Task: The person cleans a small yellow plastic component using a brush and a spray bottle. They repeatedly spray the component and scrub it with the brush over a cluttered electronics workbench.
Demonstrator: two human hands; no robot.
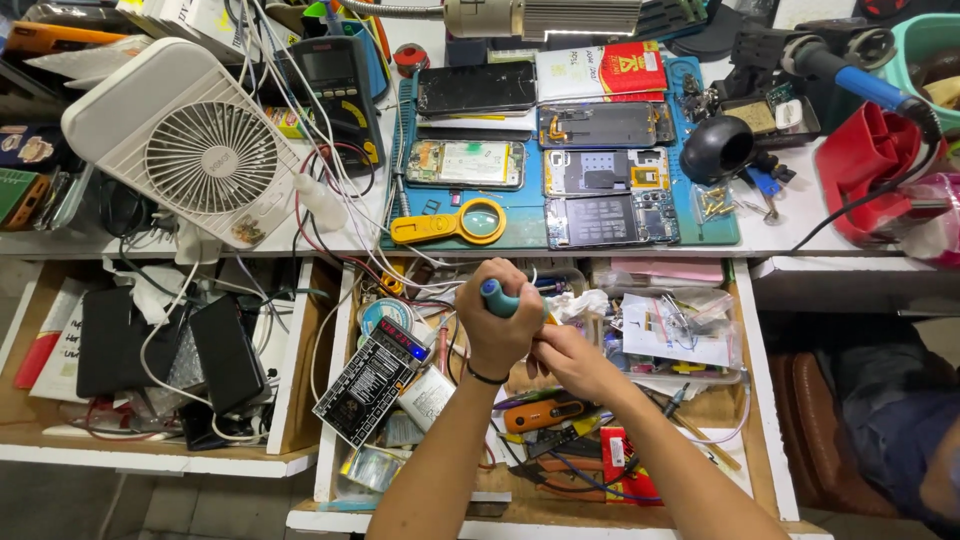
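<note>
My left hand [497,325] is closed around a tool with a blue handle [497,296], held over an open drawer. My right hand [568,358] sits just right of it, fingers pinched at the tool's lower end; what they pinch is hidden. Both hands hover above the drawer [752,400], which is full of small tools, cables and bags. On the bench beyond lie several opened phones [605,170] on a blue mat [715,232], with a yellow magnifier [455,223] at the mat's front edge.
A white fan [190,140] and a multimeter [340,90] stand at the back left among tangled cables. A second open drawer [290,400] at left holds black devices. A red holder [865,170] and a black dome-shaped item [717,148] are at right. A lamp [545,18] hangs over the bench.
</note>
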